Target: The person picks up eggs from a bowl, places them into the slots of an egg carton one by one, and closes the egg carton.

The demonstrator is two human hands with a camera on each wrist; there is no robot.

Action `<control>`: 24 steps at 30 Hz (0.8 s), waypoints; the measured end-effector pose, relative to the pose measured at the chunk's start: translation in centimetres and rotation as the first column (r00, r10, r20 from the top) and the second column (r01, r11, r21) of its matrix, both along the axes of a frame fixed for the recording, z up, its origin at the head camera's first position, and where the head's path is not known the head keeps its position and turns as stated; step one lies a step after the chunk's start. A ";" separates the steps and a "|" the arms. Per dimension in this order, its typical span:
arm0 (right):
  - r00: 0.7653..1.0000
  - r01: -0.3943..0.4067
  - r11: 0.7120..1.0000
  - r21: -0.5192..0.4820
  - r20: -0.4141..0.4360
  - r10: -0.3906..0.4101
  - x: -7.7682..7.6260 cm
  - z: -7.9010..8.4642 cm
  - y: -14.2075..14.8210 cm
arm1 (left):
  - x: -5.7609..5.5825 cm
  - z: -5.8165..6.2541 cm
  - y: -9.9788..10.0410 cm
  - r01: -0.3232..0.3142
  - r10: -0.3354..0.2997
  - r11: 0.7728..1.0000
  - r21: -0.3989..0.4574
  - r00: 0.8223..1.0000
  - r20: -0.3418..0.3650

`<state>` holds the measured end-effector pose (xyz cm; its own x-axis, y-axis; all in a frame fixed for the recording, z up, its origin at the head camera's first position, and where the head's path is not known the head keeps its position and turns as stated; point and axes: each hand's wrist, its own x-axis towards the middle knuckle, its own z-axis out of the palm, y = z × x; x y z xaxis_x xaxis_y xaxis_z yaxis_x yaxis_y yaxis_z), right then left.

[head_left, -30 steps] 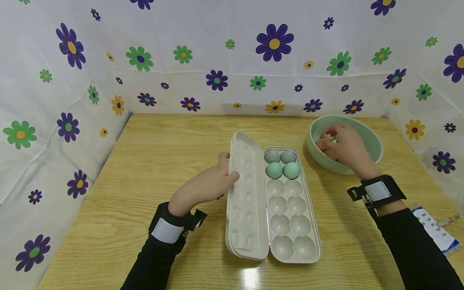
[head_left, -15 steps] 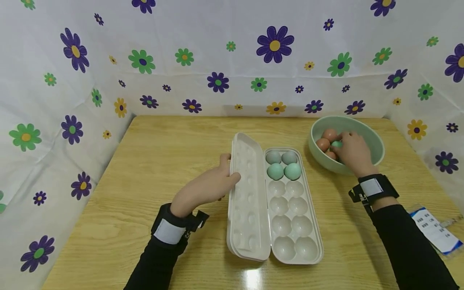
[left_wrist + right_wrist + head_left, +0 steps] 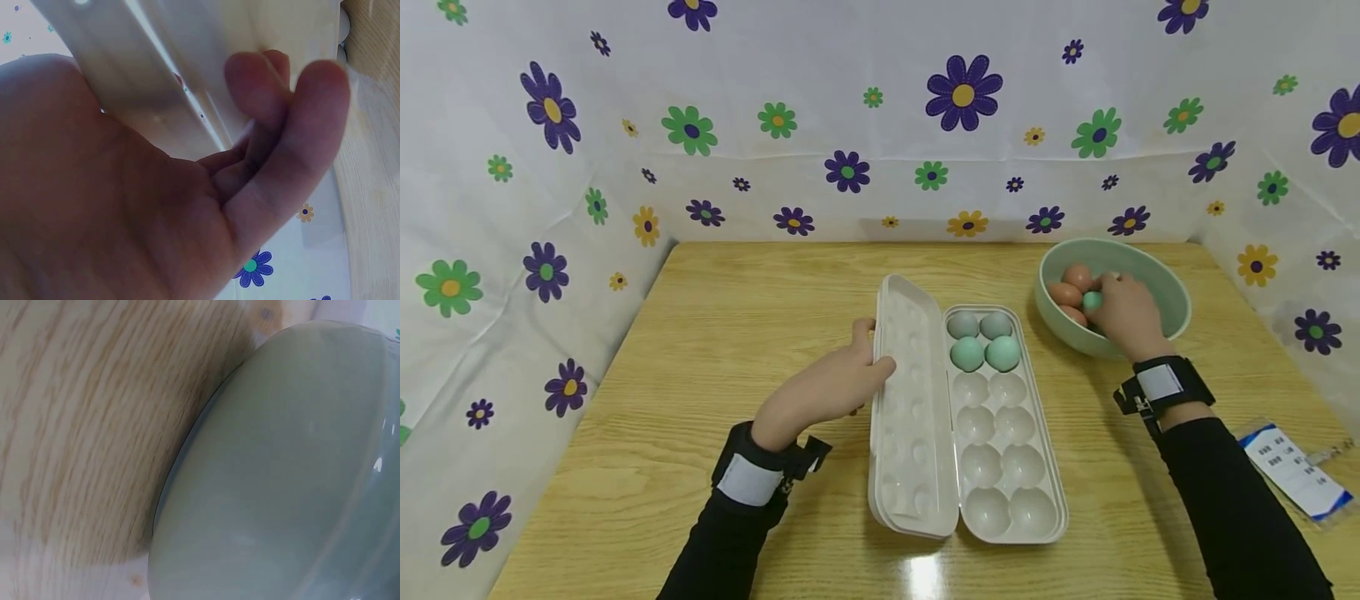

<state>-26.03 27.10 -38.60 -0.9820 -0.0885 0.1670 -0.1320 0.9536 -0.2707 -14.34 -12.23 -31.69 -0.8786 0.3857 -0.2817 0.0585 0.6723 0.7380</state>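
Note:
In the head view, my left hand (image 3: pixel 831 379) holds the raised lid (image 3: pixel 913 408) of an off-white egg carton, thumb over its left edge. The left wrist view shows curled fingers (image 3: pixel 312 125) against the pale plastic. The carton's tray (image 3: pixel 985 504) holds two grey-blue eggs (image 3: pixel 963 325) at the far end and two mint-green eggs (image 3: pixel 967 354) in the row below. My right hand (image 3: pixel 1126 312) reaches into a pale green bowl (image 3: pixel 1078 337), its fingers curled at a green egg (image 3: pixel 1092 302), partly hidden. Brown eggs (image 3: pixel 1064 294) lie left of it. The right wrist view shows only the bowl's outside (image 3: pixel 269 462).
The wooden table (image 3: pixel 737 308) meets a white flowered cloth (image 3: pixel 820 83) at the back and sides. A blue-and-white card (image 3: pixel 1296 471) in a clear sleeve lies at the right, near my right forearm. Several carton hollows below the mint-green eggs hold nothing.
My right hand has shifted slightly within the bowl, from over the brown eggs to the green egg, uncovering the brown ones. The left hand and the lid stay in place.

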 end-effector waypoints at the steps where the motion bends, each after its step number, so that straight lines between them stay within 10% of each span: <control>1: 1.000 -0.003 1.000 0.004 0.008 0.003 0.0 -0.1 0.0 | 0.0 -0.1 0.0 0.000 0.000 1.000 -0.001 1.000 0.000; 24: 1.000 -0.001 0.997 -0.072 0.027 0.003 -0.6 -0.2 -0.1 | -0.1 -0.3 -0.2 0.000 0.000 1.000 0.006 1.000 0.004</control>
